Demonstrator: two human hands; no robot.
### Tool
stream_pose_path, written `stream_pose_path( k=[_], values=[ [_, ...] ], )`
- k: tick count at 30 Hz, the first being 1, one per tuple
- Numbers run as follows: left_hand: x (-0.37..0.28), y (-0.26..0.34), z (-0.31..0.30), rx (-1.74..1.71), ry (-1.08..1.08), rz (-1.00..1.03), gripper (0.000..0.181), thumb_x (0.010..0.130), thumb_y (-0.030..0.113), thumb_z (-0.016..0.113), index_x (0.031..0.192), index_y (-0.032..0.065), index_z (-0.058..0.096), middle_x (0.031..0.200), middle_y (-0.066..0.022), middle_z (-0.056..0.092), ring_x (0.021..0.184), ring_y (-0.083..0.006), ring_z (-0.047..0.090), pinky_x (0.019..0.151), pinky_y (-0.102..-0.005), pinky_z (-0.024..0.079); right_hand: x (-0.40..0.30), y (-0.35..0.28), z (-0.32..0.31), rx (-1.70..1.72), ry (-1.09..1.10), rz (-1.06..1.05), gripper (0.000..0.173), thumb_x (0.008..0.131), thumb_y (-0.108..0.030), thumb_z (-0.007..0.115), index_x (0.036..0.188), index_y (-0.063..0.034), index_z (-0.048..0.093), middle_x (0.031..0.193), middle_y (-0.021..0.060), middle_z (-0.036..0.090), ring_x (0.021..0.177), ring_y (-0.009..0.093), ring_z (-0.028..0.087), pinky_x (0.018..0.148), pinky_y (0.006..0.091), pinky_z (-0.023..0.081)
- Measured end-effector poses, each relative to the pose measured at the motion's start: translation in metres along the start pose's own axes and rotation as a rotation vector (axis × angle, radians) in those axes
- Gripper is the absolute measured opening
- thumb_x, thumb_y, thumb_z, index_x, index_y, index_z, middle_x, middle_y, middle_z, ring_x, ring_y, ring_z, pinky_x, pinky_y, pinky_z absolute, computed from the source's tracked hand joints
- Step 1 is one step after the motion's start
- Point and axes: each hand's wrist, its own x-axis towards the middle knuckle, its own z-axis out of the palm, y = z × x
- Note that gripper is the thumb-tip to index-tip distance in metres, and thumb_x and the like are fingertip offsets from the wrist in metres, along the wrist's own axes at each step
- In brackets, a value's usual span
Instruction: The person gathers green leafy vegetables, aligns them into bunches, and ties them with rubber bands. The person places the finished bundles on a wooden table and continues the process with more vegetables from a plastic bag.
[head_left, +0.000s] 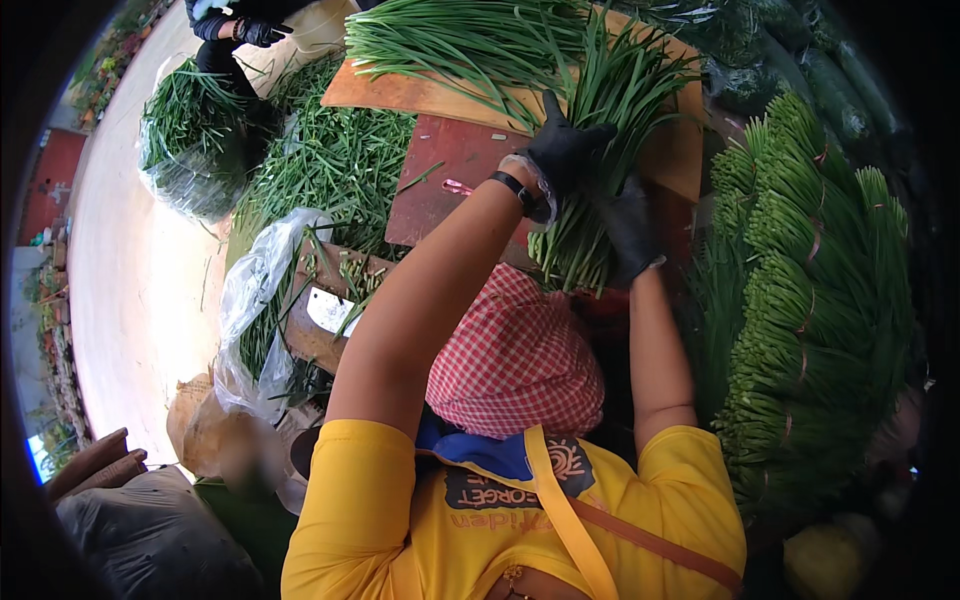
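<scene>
Both of my hands wear dark gloves. My left hand (566, 142) is around the middle of a bunch of long green leaves, likely garlic chives (622, 82), its thumb pointing away from me. My right hand (628, 225), slightly blurred, grips the same bunch from the right, nearer the pale stem ends. The bunch stands at a slant over a worn red board (450, 165), its leaf tips away from me. More loose chives (457, 37) lie on a wooden board (375, 84) beyond. A pink tie (456, 187) rests on the red board.
Tied bunches (795, 300) are stacked at the right, near plastic-wrapped bundles (840, 82). Leaf trimmings (330, 150) heap at the left, by a cleaver blade (328, 311) on a wooden block (311, 341) and a plastic bag (259, 262). Another person's gloved hand (262, 32) is at the top left.
</scene>
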Motion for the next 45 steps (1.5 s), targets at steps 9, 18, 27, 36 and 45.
stream_pose_path(
  k=[9,18,27,36,45],
  values=[
    [-0.036,-0.021,-0.043,0.187,0.039,-0.127,0.066,0.087,0.021,0.055,0.141,0.0063,0.02,0.133,-0.0081,0.043,0.114,-0.0168,0.047,0.093,-0.0368,0.04,-0.012,0.013,-0.026,-0.425,0.314,-0.09,0.053,0.087,-0.041,0.054,0.107,0.0076,0.056,0.113,0.0286,0.053,0.107,0.04,0.049,0.091,0.0425,0.04],
    [-0.051,-0.035,-0.044,0.267,-0.093,-0.195,0.033,0.089,0.013,0.049,0.122,0.0084,0.047,0.111,-0.0041,0.053,0.101,-0.0154,0.054,0.087,-0.0345,0.044,-0.083,0.034,-0.054,0.294,0.314,0.179,0.044,0.094,-0.023,0.045,0.134,-0.0054,0.037,0.115,0.0133,0.058,0.099,0.02,0.057,0.083,0.0291,0.045],
    [-0.062,-0.039,-0.032,0.071,0.002,-0.347,0.029,0.088,0.02,0.052,0.116,0.0127,0.053,0.106,-0.0029,0.054,0.098,-0.0143,0.053,0.083,-0.0342,0.043,-0.014,0.03,0.013,-0.1,0.031,-0.121,0.074,0.085,-0.029,0.06,0.141,-0.0047,0.019,0.137,0.0215,0.036,0.126,0.034,0.037,0.102,0.0386,0.031],
    [-0.089,-0.022,-0.06,0.273,0.097,-0.194,0.05,0.088,0.027,0.054,0.132,0.0077,0.04,0.127,-0.0037,0.048,0.115,-0.017,0.046,0.094,-0.0362,0.037,-0.075,-0.01,-0.058,0.254,-0.056,-0.05,0.024,0.089,-0.02,0.055,0.107,-0.0055,0.062,0.101,0.0118,0.063,0.094,0.023,0.061,0.08,0.032,0.047],
    [-0.118,-0.012,-0.081,0.105,0.083,-0.074,0.038,0.088,0.017,0.051,0.125,0.0059,0.049,0.115,-0.0061,0.058,0.106,-0.0157,0.054,0.092,-0.0314,0.041,-0.096,-0.001,-0.031,0.286,-0.658,0.067,0.027,0.088,-0.018,0.055,0.11,-0.0028,0.061,0.097,0.0139,0.065,0.086,0.021,0.062,0.077,0.03,0.048]
  ],
)
